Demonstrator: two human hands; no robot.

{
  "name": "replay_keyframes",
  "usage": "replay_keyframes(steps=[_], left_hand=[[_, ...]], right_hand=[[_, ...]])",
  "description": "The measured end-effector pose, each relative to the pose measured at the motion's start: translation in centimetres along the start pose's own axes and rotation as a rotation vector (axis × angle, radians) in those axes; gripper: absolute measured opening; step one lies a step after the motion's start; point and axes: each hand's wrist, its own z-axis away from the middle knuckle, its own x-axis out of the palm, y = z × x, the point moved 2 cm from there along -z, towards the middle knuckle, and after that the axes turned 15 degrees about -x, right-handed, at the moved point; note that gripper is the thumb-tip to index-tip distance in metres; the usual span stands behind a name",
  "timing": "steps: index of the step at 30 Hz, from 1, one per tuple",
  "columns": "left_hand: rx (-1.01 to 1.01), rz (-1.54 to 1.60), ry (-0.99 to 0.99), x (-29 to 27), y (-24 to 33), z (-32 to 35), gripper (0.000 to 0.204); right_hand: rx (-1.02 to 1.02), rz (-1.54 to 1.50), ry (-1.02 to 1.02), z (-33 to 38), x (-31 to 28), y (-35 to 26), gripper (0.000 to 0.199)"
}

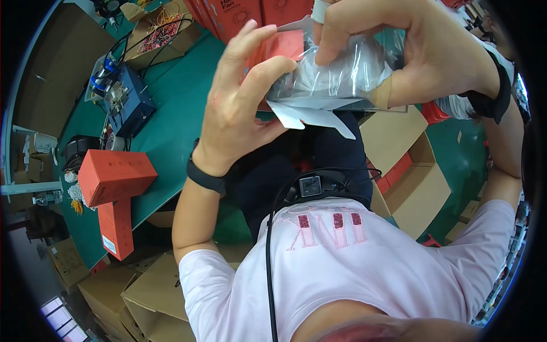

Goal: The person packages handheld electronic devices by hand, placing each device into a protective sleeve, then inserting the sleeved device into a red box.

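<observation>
My left hand (242,108) and my right hand (416,48) are raised close to the camera and both grip a clear plastic bag (336,74). White paper (310,114) sticks out below the bag, and a red flat piece (282,48) shows behind my left fingers. My left thumb presses the bag's left end. The fingers of my right hand curl over its top. Each wrist wears a black band.
A green table (171,114) lies at the left with a blue device (128,100) and cables, a red box (117,174) and a narrower red box (117,228). Open cardboard boxes (419,182) stand at the right and several more (148,296) at the lower left. Red cartons (245,14) are stacked behind.
</observation>
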Motion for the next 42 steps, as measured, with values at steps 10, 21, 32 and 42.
replay_keyframes(steps=[10,21,32,42], left_hand=[[0.268,-0.509,-0.015,-2.6,0.7,-1.2,0.039],[0.528,-0.776,0.051,-4.6,0.3,-2.4,0.043],[-0.194,0.143,0.182,1.9,-3.1,0.6,0.115],[-0.603,0.27,0.243,1.7,-3.5,-0.1,0.103]], right_hand=[[-0.095,0.103,0.102,1.4,0.5,-0.4,0.036],[-0.052,0.134,0.139,1.6,0.6,-1.0,0.038],[0.253,-0.043,0.16,-5.4,-1.5,0.6,0.04],[0.34,-0.268,-0.02,-6.2,-4.0,5.1,0.033]])
